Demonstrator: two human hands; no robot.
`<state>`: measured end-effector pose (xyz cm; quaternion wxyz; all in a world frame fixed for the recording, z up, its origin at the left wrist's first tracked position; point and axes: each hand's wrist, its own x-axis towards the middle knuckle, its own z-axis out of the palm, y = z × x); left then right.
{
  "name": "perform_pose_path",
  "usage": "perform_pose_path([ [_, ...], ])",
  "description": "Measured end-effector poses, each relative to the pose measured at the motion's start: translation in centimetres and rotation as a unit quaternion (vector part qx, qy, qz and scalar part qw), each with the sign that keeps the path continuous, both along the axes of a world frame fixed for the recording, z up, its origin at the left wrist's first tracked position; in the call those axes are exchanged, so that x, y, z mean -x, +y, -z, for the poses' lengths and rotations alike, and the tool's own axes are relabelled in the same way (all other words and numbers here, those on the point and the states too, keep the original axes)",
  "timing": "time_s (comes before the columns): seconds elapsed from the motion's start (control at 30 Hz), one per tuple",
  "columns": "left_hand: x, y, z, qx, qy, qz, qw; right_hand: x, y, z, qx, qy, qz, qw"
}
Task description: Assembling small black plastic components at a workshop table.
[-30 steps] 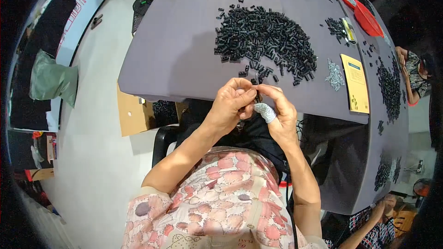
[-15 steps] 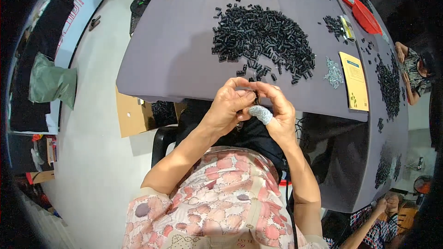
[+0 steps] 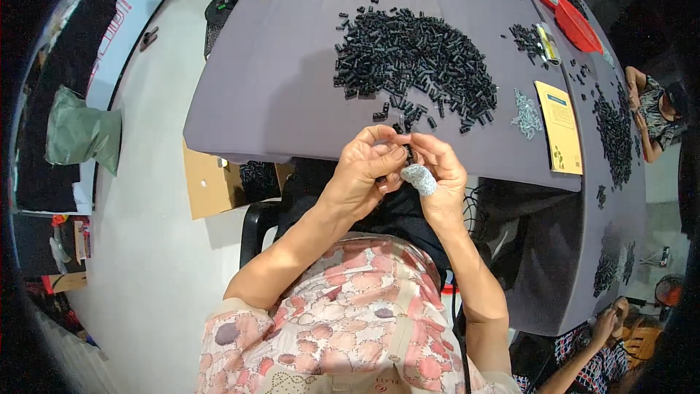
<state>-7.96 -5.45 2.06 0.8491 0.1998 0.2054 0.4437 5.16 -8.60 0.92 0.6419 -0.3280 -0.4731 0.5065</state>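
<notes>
Just off the table's near edge, my left hand (image 3: 363, 168) and my right hand (image 3: 442, 175) meet with fingertips pinched together. Between them sits a small black plastic piece (image 3: 408, 153), mostly hidden by the fingers. Both hands appear to grip it. A grey-white wrap (image 3: 419, 179) covers my right thumb. Beyond my fingers lies a large pile of short black tubular pieces (image 3: 415, 58), with a few strays at its near side.
The table (image 3: 248, 102) has a grey cloth. To the right are a yellow booklet (image 3: 559, 128), small silvery parts (image 3: 526, 114) and red baskets (image 3: 578, 27). An open cardboard box (image 3: 208, 186) stands below left. Other people (image 3: 656, 109) sit along the right.
My hands stay together at nearly the same spot. The right thumb has shifted slightly right and down, and the fingers have adjusted around the small black piece.
</notes>
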Motion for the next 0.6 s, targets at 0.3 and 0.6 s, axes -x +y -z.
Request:
perform_pose_path([
  [0.3, -0.7, -0.6, 0.0, -0.026, -0.071, -0.024, 0.997, 0.3, 0.0, 0.3, -0.002, 0.144, -0.019, 0.989],
  [0.6, -0.7, -0.7, -0.3, -0.017, -0.025, -0.026, 0.999, 0.3, -0.3, -0.7, -0.012, 0.046, -0.007, 0.999],
])
